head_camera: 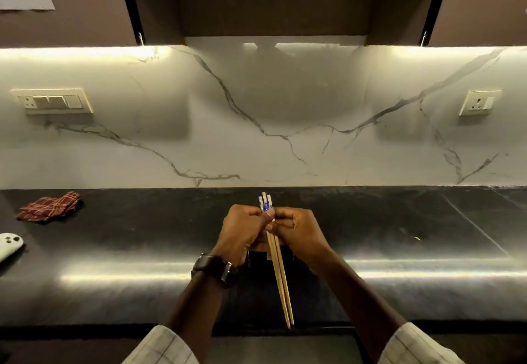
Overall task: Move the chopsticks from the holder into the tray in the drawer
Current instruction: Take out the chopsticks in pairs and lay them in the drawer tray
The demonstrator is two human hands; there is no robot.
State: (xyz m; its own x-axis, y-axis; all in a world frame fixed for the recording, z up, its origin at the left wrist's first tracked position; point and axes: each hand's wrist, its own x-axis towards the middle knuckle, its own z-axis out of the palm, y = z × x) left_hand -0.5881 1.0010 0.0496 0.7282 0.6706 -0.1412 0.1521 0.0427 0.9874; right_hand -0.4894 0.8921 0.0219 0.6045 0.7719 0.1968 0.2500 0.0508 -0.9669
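Chopsticks: we count at least three in one bundle, off the surface, held over the middle of the dark worktop, nearer its front edge than its back edge. The blue-and-white patterned ends point up and away toward the marble backsplash. The plain tapered tips angle down and slightly right, and in this view they reach the worktop's front edge.

Left hand: fingers curled round the bundle just below the patterned ends, thumb pressed against the sticks. Right hand: fingers curled as well, pinching the same bundle from the opposite side at about the same height. The two hands touch around the sticks. There is a dark watch on the left wrist.

We see a dark boxy shape under the hands, mostly hidden. We cannot tell whether it is the holder.

A red checked cloth lies crumpled near the back left corner of the worktop. A white device sits at the left edge, cut off by the frame. On the backsplash there is a switch plate at left and a socket at right.
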